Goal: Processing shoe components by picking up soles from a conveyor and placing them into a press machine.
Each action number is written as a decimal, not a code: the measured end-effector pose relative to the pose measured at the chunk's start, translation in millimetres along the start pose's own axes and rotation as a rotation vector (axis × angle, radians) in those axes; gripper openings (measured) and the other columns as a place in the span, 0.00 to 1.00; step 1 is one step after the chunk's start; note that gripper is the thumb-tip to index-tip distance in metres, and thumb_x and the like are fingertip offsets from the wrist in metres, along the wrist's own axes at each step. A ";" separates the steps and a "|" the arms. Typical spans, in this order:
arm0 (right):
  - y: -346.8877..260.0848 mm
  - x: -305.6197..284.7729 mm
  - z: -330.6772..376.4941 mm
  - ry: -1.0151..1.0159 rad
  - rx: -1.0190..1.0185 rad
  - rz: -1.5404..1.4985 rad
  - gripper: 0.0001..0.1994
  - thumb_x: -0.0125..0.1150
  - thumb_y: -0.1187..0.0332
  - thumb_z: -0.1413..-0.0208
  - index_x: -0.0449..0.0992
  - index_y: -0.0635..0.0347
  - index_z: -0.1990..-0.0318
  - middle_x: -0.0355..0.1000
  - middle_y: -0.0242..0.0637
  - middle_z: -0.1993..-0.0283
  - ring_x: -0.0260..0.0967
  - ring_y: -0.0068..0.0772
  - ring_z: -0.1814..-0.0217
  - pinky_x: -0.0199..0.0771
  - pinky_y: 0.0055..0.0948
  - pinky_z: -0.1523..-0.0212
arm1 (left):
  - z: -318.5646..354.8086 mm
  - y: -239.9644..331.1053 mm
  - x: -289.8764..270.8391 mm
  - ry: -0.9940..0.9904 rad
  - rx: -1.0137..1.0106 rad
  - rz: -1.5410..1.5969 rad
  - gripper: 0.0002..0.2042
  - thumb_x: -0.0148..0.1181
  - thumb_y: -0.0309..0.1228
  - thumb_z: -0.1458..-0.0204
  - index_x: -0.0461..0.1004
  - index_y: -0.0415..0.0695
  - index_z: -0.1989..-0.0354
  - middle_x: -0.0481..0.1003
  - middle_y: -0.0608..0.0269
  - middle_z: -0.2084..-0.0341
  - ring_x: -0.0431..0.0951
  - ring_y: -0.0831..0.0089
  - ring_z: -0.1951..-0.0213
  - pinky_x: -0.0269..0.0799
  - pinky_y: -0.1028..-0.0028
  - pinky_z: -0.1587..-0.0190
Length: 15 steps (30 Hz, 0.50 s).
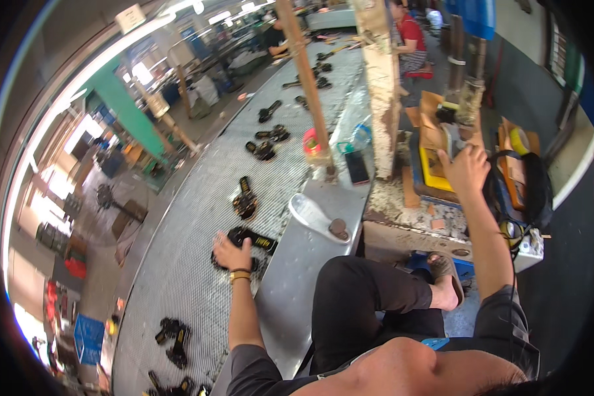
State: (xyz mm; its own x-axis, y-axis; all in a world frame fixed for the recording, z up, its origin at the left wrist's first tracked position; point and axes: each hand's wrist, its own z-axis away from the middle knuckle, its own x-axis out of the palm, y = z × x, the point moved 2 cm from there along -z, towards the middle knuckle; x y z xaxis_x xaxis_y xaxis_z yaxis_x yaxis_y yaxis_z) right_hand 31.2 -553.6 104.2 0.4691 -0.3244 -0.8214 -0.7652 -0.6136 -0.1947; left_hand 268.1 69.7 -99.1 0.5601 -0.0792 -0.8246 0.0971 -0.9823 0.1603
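Observation:
My left hand [231, 252] is over the mesh conveyor belt [178, 264], fingers stretched out on a black strappy shoe piece [261, 241] with yellow marks. Its palm hides part of that piece, and more black strap shows under the wrist. Out to the right, my right hand [467, 170] reaches over a yellow tray [432, 170], its fingers apart and nothing seen in them. A brown cardboard flap [431, 115] and some small pale items stand just beyond the fingers. What lies inside the tray is hard to make out.
More black shoe pieces [263, 150] lie along the belt. On the metal ledge [290, 277] rests a white sole-shaped piece [310, 214] with a brown knob. A phone [357, 167], a wooden post [307, 86] and a worn pillar [378, 92] stand ahead. Another person [410, 39] sits beyond.

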 end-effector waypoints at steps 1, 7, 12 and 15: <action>6.6 16.8 5.5 0.110 -0.001 -0.084 0.38 0.62 0.38 0.42 0.72 0.72 0.46 0.66 0.59 0.36 0.60 0.60 0.29 0.63 0.53 0.33 | -10.6 1.2 8.0 -0.134 -0.167 -0.007 0.54 0.66 0.64 0.52 0.48 0.52 0.20 0.57 0.44 0.26 0.56 0.41 0.27 0.54 0.41 0.30; 25.7 27.0 15.5 0.383 -0.194 -0.118 0.33 0.60 0.48 0.36 0.70 0.78 0.42 0.62 0.59 0.33 0.56 0.62 0.27 0.58 0.50 0.29 | -42.2 17.7 69.2 -0.557 -0.316 0.034 0.37 0.65 0.52 0.44 0.63 0.60 0.26 0.66 0.60 0.29 0.52 0.52 0.25 0.41 0.39 0.26; 10.3 9.1 6.9 0.253 -0.182 -0.177 0.26 0.60 0.54 0.36 0.77 0.78 0.52 0.67 0.59 0.36 0.60 0.60 0.29 0.61 0.49 0.30 | -66.8 29.8 45.5 -0.307 -0.236 0.471 0.41 0.71 0.39 0.47 0.59 0.52 0.25 0.69 0.50 0.33 0.65 0.47 0.32 0.57 0.51 0.28; 0.8 3.0 2.3 0.442 -0.360 -0.158 0.20 0.62 0.65 0.39 0.77 0.81 0.51 0.63 0.62 0.28 0.59 0.59 0.25 0.60 0.48 0.27 | -65.7 35.8 -17.9 0.321 -0.068 0.628 0.50 0.73 0.31 0.51 0.47 0.31 0.24 0.57 0.34 0.28 0.57 0.41 0.27 0.49 0.54 0.25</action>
State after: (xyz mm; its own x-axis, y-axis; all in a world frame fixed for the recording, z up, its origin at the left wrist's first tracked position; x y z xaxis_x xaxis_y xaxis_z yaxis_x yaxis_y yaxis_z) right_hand 31.0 -553.4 100.4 0.7633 -0.4310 -0.4813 -0.5099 -0.8594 -0.0390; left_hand 315.6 47.2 -42.9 0.7411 -0.5627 -0.3662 -0.2783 -0.7539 0.5952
